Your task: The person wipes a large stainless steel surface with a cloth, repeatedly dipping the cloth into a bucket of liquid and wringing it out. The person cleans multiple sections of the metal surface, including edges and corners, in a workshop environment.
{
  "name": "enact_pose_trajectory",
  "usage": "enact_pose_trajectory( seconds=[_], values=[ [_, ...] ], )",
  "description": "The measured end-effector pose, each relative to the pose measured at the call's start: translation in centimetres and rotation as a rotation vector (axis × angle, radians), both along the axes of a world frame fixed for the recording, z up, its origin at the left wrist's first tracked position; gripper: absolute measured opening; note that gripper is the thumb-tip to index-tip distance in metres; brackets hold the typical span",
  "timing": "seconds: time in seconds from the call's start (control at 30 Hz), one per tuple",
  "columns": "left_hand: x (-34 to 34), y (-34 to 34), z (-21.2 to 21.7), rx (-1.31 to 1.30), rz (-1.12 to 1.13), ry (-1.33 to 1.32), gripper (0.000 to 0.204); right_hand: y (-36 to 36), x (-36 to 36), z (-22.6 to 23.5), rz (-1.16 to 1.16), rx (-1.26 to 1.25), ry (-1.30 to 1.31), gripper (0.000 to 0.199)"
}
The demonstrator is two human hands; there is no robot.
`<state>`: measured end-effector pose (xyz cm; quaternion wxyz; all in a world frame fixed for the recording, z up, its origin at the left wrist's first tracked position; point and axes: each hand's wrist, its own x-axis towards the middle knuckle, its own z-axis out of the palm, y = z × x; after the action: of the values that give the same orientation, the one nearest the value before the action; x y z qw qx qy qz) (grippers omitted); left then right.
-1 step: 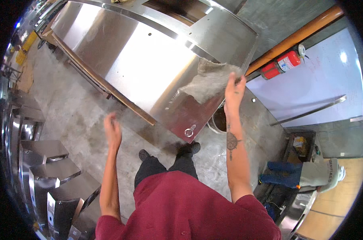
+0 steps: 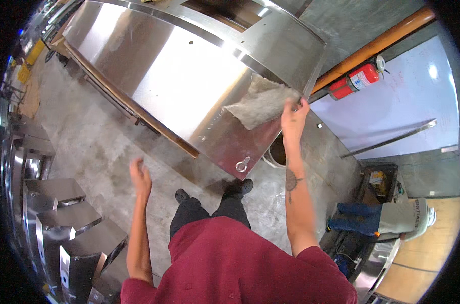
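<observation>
A grey, crumpled cloth (image 2: 258, 104) lies across the right end of a shiny stainless steel panel (image 2: 215, 76). At its right edge, my right hand (image 2: 294, 121) pinches the cloth between thumb and fingers, partly blurred. My left hand (image 2: 140, 176) hangs in the air over the floor, to the left of the panel's near edge, its fingers loosely bent and apart with nothing in them. A small pale ring-shaped piece (image 2: 242, 164) shows at the panel's near corner, where my red shirt is reflected.
A brown strip (image 2: 154, 124) runs along the panel's near edge. Below my right hand stands a bucket (image 2: 276, 154). Several folded metal pieces (image 2: 70, 223) stand on the left. A red fire extinguisher (image 2: 354, 81) is at the right, and another person (image 2: 400, 218) is bent over farther right.
My right hand and the cloth have shifted slightly left and nearer to me. The left hand has moved a little to the left.
</observation>
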<state>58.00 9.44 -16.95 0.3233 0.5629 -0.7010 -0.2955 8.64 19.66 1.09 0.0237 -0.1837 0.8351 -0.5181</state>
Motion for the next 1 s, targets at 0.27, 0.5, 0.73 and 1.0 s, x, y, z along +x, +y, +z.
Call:
enact_pose_trajectory(
  seconds=[0.27, 0.5, 0.73, 1.0],
  values=[
    [30.7, 28.0, -10.9, 0.983, 0.045, -0.527, 0.05, -5.1, 7.5, -7.6, 0.181, 0.56, 0.717, 0.081],
    [30.1, 37.4, -8.2, 1.232, 0.344, -0.012, 0.031, -28.0, 16.0, -8.8, 0.389, 0.199, 0.562, 0.075],
    [27.6, 29.6, -8.9, 1.172, 0.414, 0.277, 0.022, -21.2, 19.3, -11.4, 0.796, 0.407, 0.858, 0.061],
    [27.6, 28.9, -9.8, 1.317, 0.468, 0.115, 0.019, -4.4, -2.3, -5.7, 0.318, 0.657, 1.039, 0.058]
  ],
)
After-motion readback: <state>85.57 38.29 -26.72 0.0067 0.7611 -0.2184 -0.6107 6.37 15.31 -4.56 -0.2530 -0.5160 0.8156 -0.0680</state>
